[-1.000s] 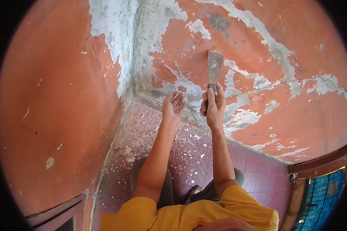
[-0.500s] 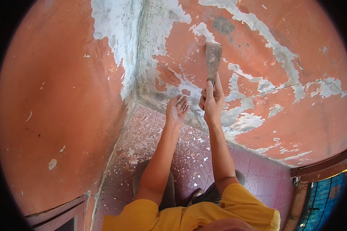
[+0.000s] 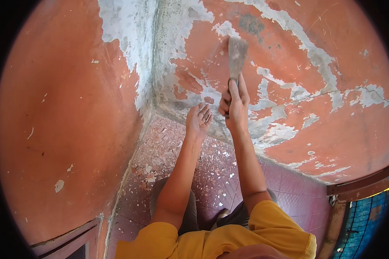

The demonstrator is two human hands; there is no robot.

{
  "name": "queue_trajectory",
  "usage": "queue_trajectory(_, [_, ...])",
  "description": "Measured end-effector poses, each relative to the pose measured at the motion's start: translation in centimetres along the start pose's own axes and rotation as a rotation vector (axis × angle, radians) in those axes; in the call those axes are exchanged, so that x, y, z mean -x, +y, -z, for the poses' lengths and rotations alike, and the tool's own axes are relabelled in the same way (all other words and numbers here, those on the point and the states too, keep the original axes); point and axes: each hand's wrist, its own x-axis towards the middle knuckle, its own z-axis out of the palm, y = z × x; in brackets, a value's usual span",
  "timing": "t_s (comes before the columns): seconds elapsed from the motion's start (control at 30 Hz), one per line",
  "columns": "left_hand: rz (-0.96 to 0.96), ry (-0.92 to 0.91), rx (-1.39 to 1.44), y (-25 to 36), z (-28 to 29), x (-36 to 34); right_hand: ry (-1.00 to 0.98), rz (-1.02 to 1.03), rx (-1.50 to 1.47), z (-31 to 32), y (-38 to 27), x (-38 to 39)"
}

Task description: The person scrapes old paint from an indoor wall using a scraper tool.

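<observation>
My right hand (image 3: 234, 105) is closed around the handle of a putty knife (image 3: 237, 56), its wide metal blade pointing up against the peeling orange wall (image 3: 311, 129) in front of me, just below a pale bare patch. My left hand (image 3: 198, 121) is open, palm up with fingers slightly curled and holding nothing, lower and to the left of the knife, near the grey, flaked base of that wall. Whether its fingers touch the wall I cannot tell.
An orange side wall (image 3: 65, 129) meets the facing wall in a whitish, mottled corner (image 3: 151, 77). Paint flakes lie on the pink tiled floor (image 3: 289, 198) around my legs. At the lower right are a brown frame (image 3: 356, 181) and a blue panel with dark bars (image 3: 358, 220).
My right hand and the putty knife have moved upward along the wall and slightly left, the blade now blurred. My left hand has shifted a little to the right.
</observation>
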Motion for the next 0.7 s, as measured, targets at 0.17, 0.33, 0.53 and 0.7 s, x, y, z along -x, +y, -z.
queue_trajectory(0.17, [0.018,0.001,-0.016,-0.7,0.0,0.2,-0.083,0.095,-0.034,-2.0,-4.3,-3.3])
queue_trajectory(0.33, [0.004,0.03,0.001,0.0,-0.4,0.4,-0.046,-0.003,-0.07,-0.3,-0.3,0.0])
queue_trajectory(0.53, [0.002,0.0,-0.02,-0.4,0.4,0.2,-0.092,0.038,-0.011,-1.9,-4.6,-3.1])
queue_trajectory(0.7, [0.02,0.031,-0.004,-0.4,0.3,0.1,-0.109,0.077,0.001,-1.7,-2.0,-2.4])
